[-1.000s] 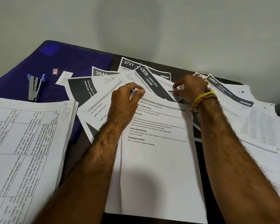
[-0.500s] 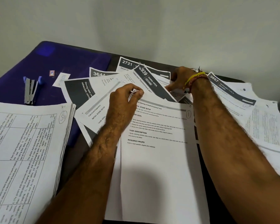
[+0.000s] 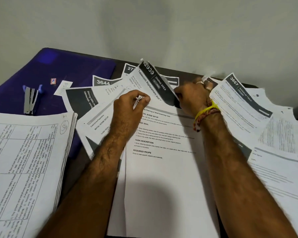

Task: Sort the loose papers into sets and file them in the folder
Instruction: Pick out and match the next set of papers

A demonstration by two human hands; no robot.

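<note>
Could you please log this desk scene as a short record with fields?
left hand: pinches edges of white fanned printed sheets
right hand: grip on the lifted black-headed sheet numbered 2939
stapler: silver and blue metal stapler lies on the purple plastic folder
sorted set: thick white paper stack marked S-1, at the left

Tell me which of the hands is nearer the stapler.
Left. The left hand pinches paper corners mid-table, to the right of the stapler on the blue folder. The right hand is farther right, among the fanned sheets.
</note>
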